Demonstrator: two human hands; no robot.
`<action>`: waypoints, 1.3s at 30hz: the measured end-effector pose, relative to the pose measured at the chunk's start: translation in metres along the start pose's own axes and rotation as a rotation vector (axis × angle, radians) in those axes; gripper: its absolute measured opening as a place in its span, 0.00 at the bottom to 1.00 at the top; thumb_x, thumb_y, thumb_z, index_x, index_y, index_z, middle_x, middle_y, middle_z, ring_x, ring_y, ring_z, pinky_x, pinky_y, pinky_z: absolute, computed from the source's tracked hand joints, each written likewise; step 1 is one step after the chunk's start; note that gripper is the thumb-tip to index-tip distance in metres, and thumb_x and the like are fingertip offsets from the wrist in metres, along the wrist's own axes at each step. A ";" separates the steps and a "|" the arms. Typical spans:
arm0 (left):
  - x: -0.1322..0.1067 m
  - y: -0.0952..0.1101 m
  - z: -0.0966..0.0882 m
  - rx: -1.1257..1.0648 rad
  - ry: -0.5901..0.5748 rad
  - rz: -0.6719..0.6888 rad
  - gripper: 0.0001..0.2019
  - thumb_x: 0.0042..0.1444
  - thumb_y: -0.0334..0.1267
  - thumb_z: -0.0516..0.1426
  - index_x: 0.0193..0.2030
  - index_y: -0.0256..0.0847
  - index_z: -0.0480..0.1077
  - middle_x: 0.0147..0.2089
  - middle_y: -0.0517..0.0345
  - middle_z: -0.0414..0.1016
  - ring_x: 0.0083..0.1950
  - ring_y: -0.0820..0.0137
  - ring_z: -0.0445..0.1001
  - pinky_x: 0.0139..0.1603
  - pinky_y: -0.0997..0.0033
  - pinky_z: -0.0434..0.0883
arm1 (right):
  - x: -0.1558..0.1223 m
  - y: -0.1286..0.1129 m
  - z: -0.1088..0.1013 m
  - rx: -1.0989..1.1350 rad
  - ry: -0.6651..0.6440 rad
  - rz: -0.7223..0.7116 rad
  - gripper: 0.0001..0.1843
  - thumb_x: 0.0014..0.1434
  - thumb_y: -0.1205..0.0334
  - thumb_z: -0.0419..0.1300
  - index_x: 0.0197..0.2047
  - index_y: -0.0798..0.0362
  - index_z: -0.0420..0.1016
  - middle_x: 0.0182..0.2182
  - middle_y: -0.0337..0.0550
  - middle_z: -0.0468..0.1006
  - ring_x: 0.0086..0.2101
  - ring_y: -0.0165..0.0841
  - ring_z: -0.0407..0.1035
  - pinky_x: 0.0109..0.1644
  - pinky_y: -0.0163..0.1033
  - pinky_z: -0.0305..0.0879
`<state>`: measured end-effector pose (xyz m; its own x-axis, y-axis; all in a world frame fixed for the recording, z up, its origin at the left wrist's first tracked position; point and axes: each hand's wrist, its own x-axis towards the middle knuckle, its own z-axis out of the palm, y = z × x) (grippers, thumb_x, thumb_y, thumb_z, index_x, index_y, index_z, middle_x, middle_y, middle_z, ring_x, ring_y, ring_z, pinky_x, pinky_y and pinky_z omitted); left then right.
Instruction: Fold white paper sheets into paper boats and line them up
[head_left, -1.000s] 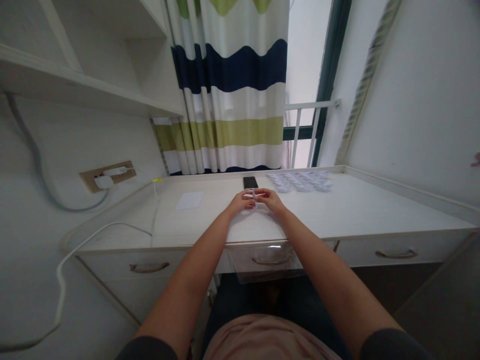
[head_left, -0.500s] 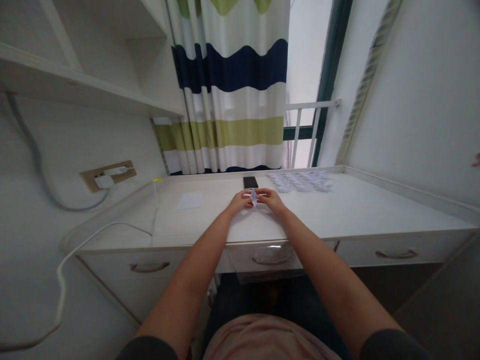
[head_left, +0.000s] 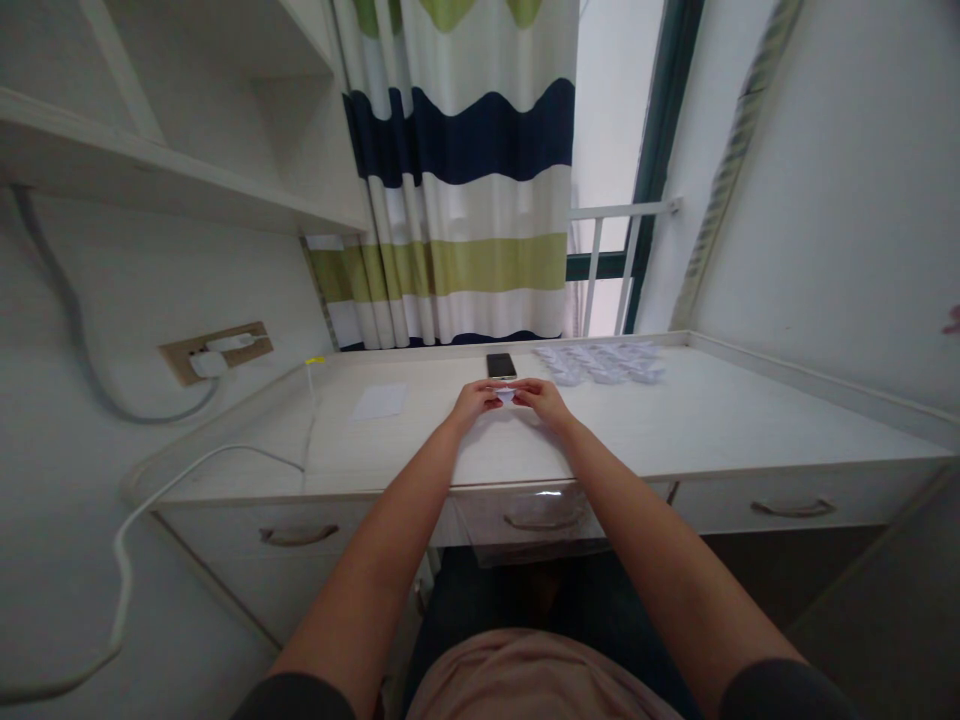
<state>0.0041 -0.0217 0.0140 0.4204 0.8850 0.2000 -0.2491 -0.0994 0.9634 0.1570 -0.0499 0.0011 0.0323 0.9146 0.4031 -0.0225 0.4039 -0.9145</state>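
A small folded white paper (head_left: pixel 506 396) is held between my two hands, just above the desk. My left hand (head_left: pixel 475 402) pinches its left side and my right hand (head_left: pixel 543 401) its right side, with the fingers of both hands closed on it. Much of the paper is hidden behind the fingers, so its full shape does not show. Directly beyond my fingers lies a dark phone (head_left: pixel 501 366). Several folded white paper pieces (head_left: pixel 600 362) sit in rows to the right of the phone.
Flat white paper sheets (head_left: pixel 380 401) lie on the left of the white desk (head_left: pixel 720 410). A white cable (head_left: pixel 217 452) crosses the desk's left end. Clear plastic (head_left: pixel 525 525) hangs over the middle drawer. A striped curtain (head_left: pixel 465 220) hangs behind the desk.
The paper stood tall and pointed between my hands; now it looks lower and wider. My fingers have shifted slightly around it. Everything else stays put.
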 end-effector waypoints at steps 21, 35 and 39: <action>0.002 -0.009 0.002 0.238 -0.059 -0.005 0.13 0.40 0.34 0.63 0.33 0.32 0.67 0.28 0.56 0.72 0.27 0.75 0.71 0.33 0.70 0.70 | -0.003 0.000 0.001 -0.044 0.025 -0.021 0.17 0.34 0.61 0.65 0.32 0.52 0.70 0.24 0.35 0.71 0.24 0.27 0.66 0.29 0.36 0.65; -0.001 -0.008 0.004 0.249 -0.169 -0.008 0.12 0.36 0.35 0.65 0.27 0.31 0.70 0.24 0.56 0.74 0.26 0.75 0.72 0.32 0.73 0.68 | -0.003 -0.009 -0.001 -0.222 0.064 -0.047 0.14 0.39 0.51 0.62 0.20 0.55 0.71 0.17 0.36 0.68 0.21 0.26 0.58 0.25 0.33 0.54; -0.001 -0.008 0.003 0.297 -0.180 -0.034 0.09 0.38 0.35 0.64 0.25 0.31 0.70 0.23 0.55 0.74 0.25 0.74 0.71 0.29 0.74 0.67 | -0.005 -0.012 0.001 -0.191 0.079 -0.027 0.14 0.39 0.52 0.62 0.21 0.55 0.72 0.18 0.37 0.70 0.23 0.27 0.61 0.27 0.34 0.57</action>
<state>0.0085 -0.0229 0.0064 0.5775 0.7986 0.1696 0.0215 -0.2225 0.9747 0.1556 -0.0593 0.0096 0.1092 0.8960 0.4303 0.1691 0.4099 -0.8963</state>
